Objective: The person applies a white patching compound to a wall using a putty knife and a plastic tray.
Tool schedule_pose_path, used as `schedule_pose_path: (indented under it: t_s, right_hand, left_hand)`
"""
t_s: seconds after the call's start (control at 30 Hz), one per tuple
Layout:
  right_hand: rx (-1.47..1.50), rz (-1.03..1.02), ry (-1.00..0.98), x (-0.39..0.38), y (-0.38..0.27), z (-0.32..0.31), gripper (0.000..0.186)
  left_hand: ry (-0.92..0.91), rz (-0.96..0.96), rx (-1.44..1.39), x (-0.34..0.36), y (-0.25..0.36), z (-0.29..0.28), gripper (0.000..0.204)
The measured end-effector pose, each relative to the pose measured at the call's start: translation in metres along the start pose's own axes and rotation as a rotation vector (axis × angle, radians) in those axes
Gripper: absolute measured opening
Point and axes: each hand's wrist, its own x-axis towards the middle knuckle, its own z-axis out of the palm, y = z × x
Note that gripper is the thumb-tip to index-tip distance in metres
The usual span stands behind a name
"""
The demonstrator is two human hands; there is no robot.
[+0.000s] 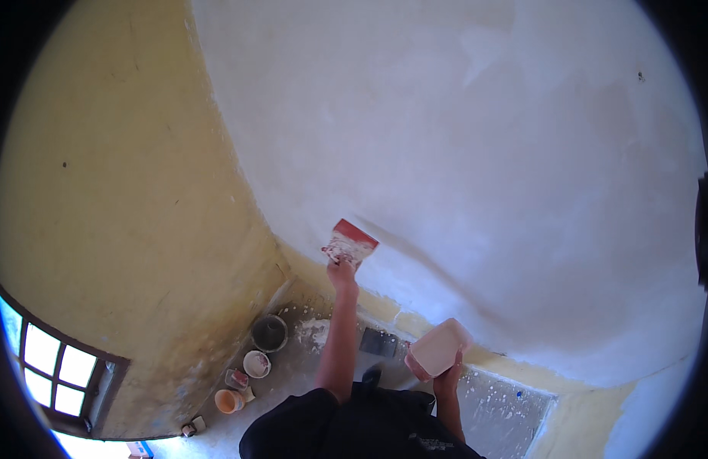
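Observation:
My left hand (342,273) is raised to the white-coated wall (461,176) and closed round a wide red putty knife (356,233). White paste is smeared over the knife's lower part and near my fingers. The blade lies against or just in front of the wall; I cannot tell which. Lower and to the right, my right hand (448,378) grips a pinkish-red rectangular tub (420,366) by its side. Its broad pale face is turned up, and I cannot make out how much paste it holds.
A yellow wall (132,176) meets the white one at the left, with a barred window (59,367) low in it. Along its foot stand a dark bucket (269,333), a white bucket (257,364) and an orange bucket (228,401). White splashes mark the grey floor (492,409).

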Motion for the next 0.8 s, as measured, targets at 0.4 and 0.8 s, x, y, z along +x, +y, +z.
schedule_pose_path:
  t_s: [0.4, 0.8]
  right_hand:
    - [0.016, 0.02, -0.003, -0.007, -0.01, 0.018, 0.054]
    - [0.069, -0.059, -0.015, 0.001, -0.019, -0.018, 0.058]
  left_hand:
    - [0.136, 0.44, 0.246, 0.131, 0.035, 0.047, 0.036]
    - [-0.019, 0.639, 0.658, -0.078, 0.197, 0.24, 0.048]
